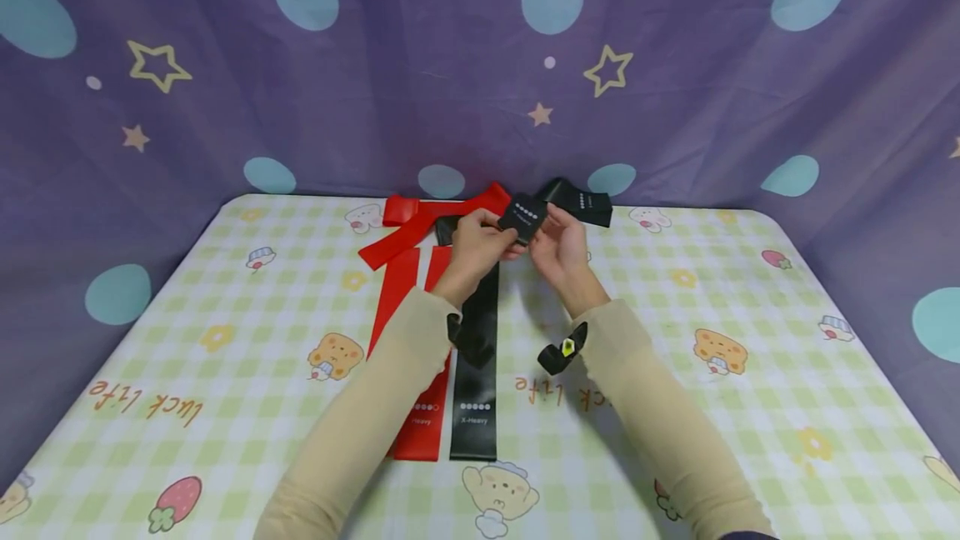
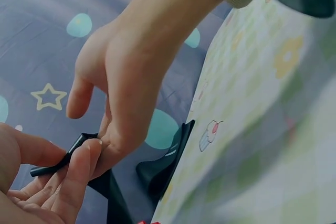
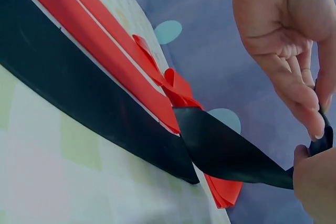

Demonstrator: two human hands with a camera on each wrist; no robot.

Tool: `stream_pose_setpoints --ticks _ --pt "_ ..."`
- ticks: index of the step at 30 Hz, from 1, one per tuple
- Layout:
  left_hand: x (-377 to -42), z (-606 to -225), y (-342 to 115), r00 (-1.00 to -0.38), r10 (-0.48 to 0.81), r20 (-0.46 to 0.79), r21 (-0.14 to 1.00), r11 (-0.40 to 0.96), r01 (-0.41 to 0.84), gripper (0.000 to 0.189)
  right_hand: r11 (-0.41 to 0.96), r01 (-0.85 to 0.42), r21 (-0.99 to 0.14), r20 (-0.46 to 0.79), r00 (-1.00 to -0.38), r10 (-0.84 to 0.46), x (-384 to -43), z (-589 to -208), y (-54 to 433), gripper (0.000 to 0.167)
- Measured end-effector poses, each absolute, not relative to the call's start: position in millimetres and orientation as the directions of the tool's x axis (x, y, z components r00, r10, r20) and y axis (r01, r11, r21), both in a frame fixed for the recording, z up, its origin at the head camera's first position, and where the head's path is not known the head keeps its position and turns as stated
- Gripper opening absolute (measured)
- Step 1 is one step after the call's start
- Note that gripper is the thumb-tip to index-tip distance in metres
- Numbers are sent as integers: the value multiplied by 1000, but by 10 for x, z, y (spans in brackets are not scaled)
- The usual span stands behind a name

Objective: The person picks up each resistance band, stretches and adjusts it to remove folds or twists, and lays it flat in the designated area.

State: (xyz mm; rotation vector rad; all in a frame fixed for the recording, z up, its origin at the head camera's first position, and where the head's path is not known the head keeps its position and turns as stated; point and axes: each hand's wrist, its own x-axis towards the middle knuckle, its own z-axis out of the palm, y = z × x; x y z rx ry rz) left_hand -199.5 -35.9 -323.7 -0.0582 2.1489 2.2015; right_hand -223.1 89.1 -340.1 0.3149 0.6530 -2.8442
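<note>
Head view: above the table (image 1: 660, 307), the folded black band (image 1: 525, 217) sat pinched in our left hand (image 1: 476, 244), our right hand (image 1: 564, 248) touching its edge; we judged untwisting the trailing strip (image 3: 226, 150) would keep folds flat.

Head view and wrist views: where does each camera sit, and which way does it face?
Head: on the head, forward and down over the table; both sleeves, left grip, right grip.
Left wrist: worn there, toward the black band; both grips, right sleeve.
Right wrist: worn there, across red bands; both grips.
Wrist views share band and curtain.
</note>
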Motion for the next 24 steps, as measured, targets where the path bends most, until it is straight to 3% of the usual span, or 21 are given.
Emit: stream_pose_setpoints --ticks 13,20,24 --pt "-1907 -3208 -342 -1000 16 -13 1000 12 -13 11 -812 289 -507 -222 -954 -201 -2279 -3354 875 23" --pt "-1899 -3175 -297 -999 27 27 999 31 27 12 -761 196 -618 -193 -977 -95 -2331 -3300 883 12" --pt "-1875 -3137 -283 -997 67 44 999 -18 43 13 -735 165 -657 -199 -979 -42 -2398 -3234 950 34"
